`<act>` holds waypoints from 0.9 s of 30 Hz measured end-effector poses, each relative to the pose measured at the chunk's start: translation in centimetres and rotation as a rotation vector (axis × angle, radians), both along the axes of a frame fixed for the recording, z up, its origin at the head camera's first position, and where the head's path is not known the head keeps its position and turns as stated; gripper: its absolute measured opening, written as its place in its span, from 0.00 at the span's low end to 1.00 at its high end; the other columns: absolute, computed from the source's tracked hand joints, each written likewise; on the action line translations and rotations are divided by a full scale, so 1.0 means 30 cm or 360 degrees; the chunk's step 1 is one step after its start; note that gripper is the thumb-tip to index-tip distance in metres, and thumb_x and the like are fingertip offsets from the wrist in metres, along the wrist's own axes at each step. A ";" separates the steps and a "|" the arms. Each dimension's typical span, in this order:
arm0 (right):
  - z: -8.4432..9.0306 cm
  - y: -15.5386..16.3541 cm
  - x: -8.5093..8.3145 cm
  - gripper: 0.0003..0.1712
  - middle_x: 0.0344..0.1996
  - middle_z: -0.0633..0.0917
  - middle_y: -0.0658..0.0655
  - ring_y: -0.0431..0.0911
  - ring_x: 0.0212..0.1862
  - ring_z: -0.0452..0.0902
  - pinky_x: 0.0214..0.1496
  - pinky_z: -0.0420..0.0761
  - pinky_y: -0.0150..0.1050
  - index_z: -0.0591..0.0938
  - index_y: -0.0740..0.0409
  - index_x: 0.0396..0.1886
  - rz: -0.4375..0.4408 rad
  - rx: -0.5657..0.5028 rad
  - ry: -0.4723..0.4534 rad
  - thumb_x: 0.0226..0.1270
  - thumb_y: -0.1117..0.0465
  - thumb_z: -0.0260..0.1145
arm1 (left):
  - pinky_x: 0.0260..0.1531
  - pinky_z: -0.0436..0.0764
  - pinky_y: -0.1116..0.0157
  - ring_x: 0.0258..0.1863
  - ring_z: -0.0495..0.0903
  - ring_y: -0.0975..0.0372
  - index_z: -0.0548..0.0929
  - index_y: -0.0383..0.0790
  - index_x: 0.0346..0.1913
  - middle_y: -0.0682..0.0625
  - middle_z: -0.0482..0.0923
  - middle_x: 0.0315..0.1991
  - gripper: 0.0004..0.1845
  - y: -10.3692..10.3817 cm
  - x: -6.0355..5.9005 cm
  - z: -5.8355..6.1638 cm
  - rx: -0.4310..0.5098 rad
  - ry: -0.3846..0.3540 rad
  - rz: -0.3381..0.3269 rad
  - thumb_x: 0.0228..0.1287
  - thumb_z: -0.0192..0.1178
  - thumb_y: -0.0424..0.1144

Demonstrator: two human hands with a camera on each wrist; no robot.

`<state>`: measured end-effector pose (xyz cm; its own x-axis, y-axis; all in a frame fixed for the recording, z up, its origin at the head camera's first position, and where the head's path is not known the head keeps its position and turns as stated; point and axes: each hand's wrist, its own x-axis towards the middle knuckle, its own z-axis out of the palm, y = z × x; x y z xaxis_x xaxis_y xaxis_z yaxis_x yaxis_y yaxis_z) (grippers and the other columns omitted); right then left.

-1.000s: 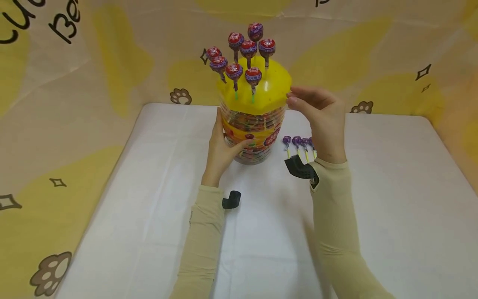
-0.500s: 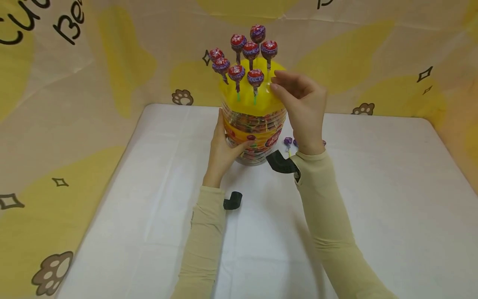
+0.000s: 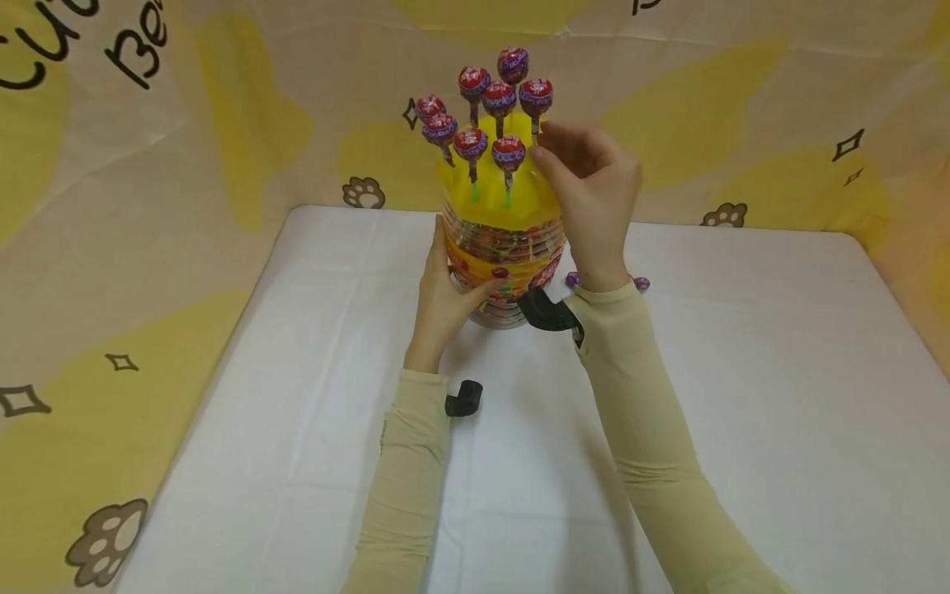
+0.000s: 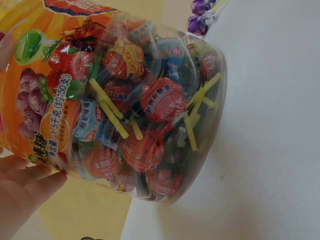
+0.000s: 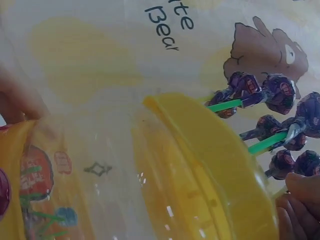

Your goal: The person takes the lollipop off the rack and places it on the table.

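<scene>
A clear plastic jar (image 3: 505,264) packed with wrapped lollipops stands at the far middle of a white table (image 3: 742,396), its yellow lid (image 3: 493,194) studded with eight lollipops (image 3: 490,111) standing upright on their sticks. The right hand (image 3: 590,186) is raised at the lid's 3 o'clock edge, fingers curled inward toward the lollipop (image 3: 536,97) at the cluster's 2 o'clock; the fingertips meet at its stick, though whether they pinch it cannot be told from the head view, and the right wrist view shows only fingertips (image 5: 295,210) bunched at the lid's rim below green sticks and purple wrappers. The left hand (image 3: 445,289) presses flat against the jar's side at 9 o'clock, fingers straight along the wall and thumb across the orange label; the left wrist view shows those fingers (image 4: 25,195) resting against the label's lower edge, with red, orange and blue wrapped sweets and yellow-green sticks crowded behind the plastic. At the jar's 4 o'clock, partly hidden behind the right wrist, a few purple-wrapped loose lollipops (image 3: 641,283) lie on the table. Both arms wear beige sleeves with black wrist straps (image 3: 463,398). A yellow-and-cream backdrop (image 3: 185,124) printed with paw marks and black lettering surrounds the table from 9 o'clock to 3 o'clock.
</scene>
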<state>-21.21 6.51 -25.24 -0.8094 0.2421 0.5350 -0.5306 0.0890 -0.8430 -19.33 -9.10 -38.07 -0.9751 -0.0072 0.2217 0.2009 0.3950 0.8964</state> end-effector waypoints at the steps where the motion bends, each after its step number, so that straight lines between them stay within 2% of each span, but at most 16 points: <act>1: -0.001 -0.003 -0.003 0.12 0.38 0.86 0.60 0.46 0.40 0.82 0.48 0.81 0.35 0.85 0.69 0.40 -0.0015 0.0022 0.0013 0.55 0.69 0.71 | 0.67 0.58 0.53 0.72 0.50 0.57 0.38 0.49 0.76 0.50 0.45 0.75 0.58 -0.001 0.000 0.000 -0.0002 -0.0001 0.0000 0.53 0.70 0.49; 8: -0.005 -0.015 -0.022 0.11 0.37 0.85 0.61 0.45 0.40 0.82 0.49 0.80 0.33 0.84 0.70 0.38 -0.0098 0.0122 0.0068 0.55 0.69 0.72 | 0.68 0.56 0.52 0.72 0.49 0.56 0.38 0.49 0.76 0.49 0.45 0.75 0.58 0.002 -0.001 0.001 0.0002 -0.0026 0.0004 0.53 0.70 0.50; 18: 0.005 -0.013 -0.034 0.09 0.35 0.85 0.60 0.45 0.37 0.82 0.47 0.81 0.34 0.84 0.70 0.35 -0.0064 0.0053 0.0039 0.54 0.70 0.72 | 0.67 0.58 0.52 0.72 0.49 0.56 0.38 0.49 0.76 0.50 0.44 0.75 0.57 0.000 0.003 -0.001 0.0005 -0.0026 0.0004 0.53 0.69 0.50; 27: 0.015 -0.008 -0.033 0.09 0.36 0.85 0.60 0.46 0.38 0.81 0.47 0.81 0.34 0.85 0.70 0.37 -0.0005 -0.0019 0.0006 0.56 0.70 0.70 | 0.67 0.59 0.54 0.72 0.49 0.57 0.38 0.50 0.76 0.50 0.44 0.75 0.58 -0.002 0.000 0.000 0.0007 -0.0022 -0.0003 0.53 0.69 0.49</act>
